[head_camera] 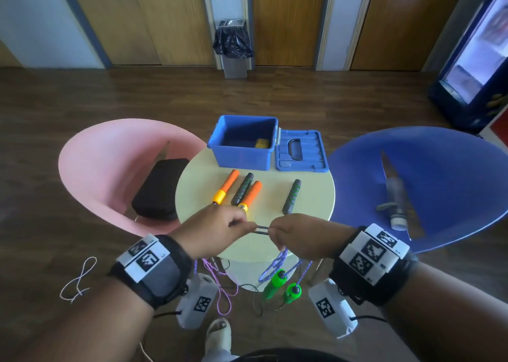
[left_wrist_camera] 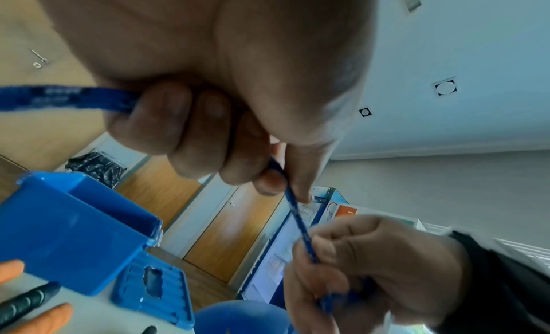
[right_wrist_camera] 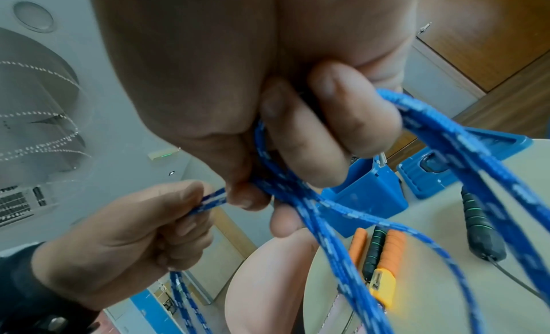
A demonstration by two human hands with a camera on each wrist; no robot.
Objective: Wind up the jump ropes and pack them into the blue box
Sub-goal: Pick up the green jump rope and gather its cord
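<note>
Blue jump rope (right_wrist_camera: 351, 221), stretched taut between the left hand (head_camera: 217, 228) and right hand (head_camera: 298, 235), pinched by both above the near table (head_camera: 310, 196) edge; green handles (head_camera: 277, 282) are left dangling; blue box (head_camera: 243, 142) is seen open behind

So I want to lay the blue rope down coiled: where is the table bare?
Bare tabletop lies right of the lone black handle, below the lid. A narrower strip is left of the orange handles. The middle is crowded.
</note>
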